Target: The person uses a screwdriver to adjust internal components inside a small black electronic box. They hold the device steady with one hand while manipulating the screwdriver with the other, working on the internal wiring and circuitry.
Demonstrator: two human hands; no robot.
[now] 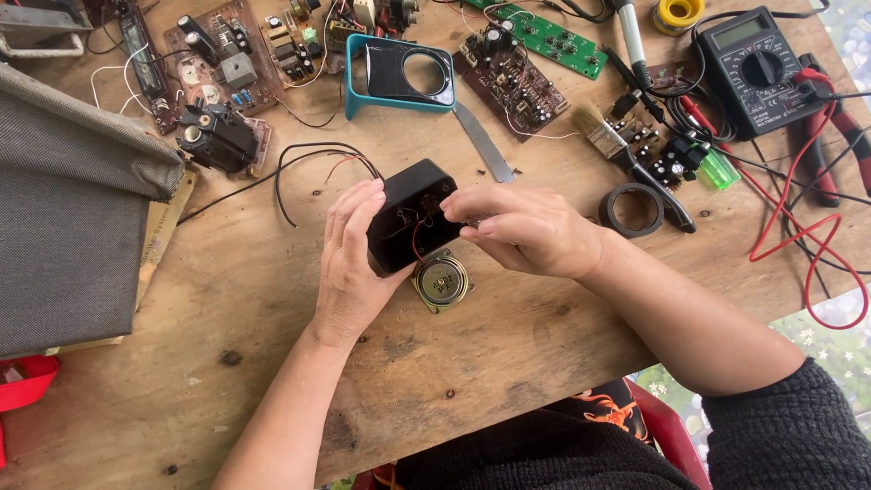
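1. Black box is up off the table, near its middle, between my two hands.
2. My left hand is wrapped around the box's left side and clamped on it, tipping the open side toward me.
3. My right hand has its fingertips pinched together at the box's opening, close to a thin red wire. I cannot tell just what they pinch.
4. I think the step in hand is fiddling with the wiring inside the box. The next move needs small, gentle finger work and a steady hold, so the thin wire does not snap.
5. A round speaker lies on the table just under the box.
6. A teal frame with a round hole lies farther back.
7. A brown cardboard piece with dark print pokes out from under a grey cloth on the left.
8. A black meter with a round dial sits at the far right.
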